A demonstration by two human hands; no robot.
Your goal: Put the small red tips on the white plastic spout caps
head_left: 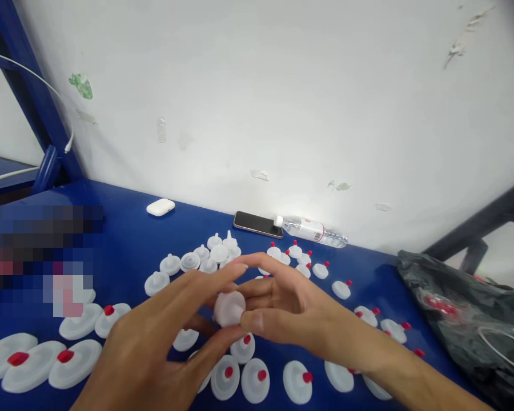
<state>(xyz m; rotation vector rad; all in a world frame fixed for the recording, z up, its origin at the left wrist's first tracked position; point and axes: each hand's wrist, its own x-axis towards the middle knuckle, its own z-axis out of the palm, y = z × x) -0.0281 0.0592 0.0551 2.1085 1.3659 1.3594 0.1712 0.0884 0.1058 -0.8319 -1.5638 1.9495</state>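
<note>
Both my hands meet above the blue table (128, 240), and between their fingers sits one white plastic cap (229, 308). My left hand (154, 348) comes in from the lower left and pinches the cap with thumb and fingers. My right hand (291, 308) reaches in from the lower right, fingertips touching the same cap. Whether this cap carries a red tip is hidden by the fingers. Below the hands lie white caps with red tips (257, 379) in a loose row.
Plain white caps (197, 260) lie in a cluster behind the hands; more red-tipped caps (34, 365) lie at the left. A phone (257, 224), a lying water bottle (310, 229) and a white earbud case (160, 207) sit by the wall. A black plastic bag (462, 308) lies right.
</note>
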